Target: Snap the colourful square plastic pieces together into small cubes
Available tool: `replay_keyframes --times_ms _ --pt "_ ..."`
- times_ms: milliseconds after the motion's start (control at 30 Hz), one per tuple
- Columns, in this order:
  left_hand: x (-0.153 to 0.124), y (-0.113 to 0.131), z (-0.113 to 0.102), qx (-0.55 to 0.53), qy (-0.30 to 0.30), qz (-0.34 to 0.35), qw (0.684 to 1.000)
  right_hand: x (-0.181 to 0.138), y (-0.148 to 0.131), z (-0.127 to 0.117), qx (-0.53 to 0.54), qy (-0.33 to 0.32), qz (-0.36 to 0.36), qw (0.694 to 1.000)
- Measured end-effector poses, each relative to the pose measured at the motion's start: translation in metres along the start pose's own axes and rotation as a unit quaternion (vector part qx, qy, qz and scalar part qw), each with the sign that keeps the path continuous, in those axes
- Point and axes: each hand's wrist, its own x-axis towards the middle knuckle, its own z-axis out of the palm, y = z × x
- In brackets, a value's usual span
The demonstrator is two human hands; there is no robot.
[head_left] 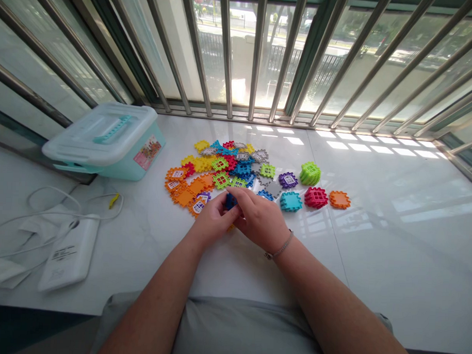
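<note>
Left hand (214,213) and right hand (258,215) nearly closed, fingers curled around blue piece (230,200), mostly hidden, at near edge of loose tile pile (197,185); step looks like squaring it up, next move calls for lining up notched edges; right of pile, teal stack (291,201), farther back, green stack (310,173)
</note>
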Motion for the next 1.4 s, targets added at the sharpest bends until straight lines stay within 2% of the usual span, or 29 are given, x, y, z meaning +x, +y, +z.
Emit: replay_keyframes --times_ms 167,467,733,900,1100,1400 --pt "0.000 0.000 0.000 0.013 0.001 -0.008 1.000 0.001 -0.001 -0.001 -0.006 -0.019 0.008 1.000" --pt "0.000 0.000 0.000 -0.011 0.006 -0.005 1.000 0.000 -0.002 -0.002 -0.006 0.000 0.003 1.000" --pt "-0.003 0.007 0.000 0.012 0.005 -0.021 1.000 -0.001 0.000 0.000 -0.009 0.026 -0.009 1.000" --pt "-0.002 0.007 0.002 0.033 0.034 -0.014 0.999 -0.001 0.000 -0.001 -0.003 0.033 -0.011 0.999" --pt "0.000 0.011 0.004 -0.048 0.062 0.015 0.997 0.001 0.000 -0.002 -0.020 0.055 0.008 0.998" --pt "0.001 0.013 0.004 -0.093 0.124 -0.025 0.988 0.001 0.004 0.000 0.017 0.100 0.020 0.995"
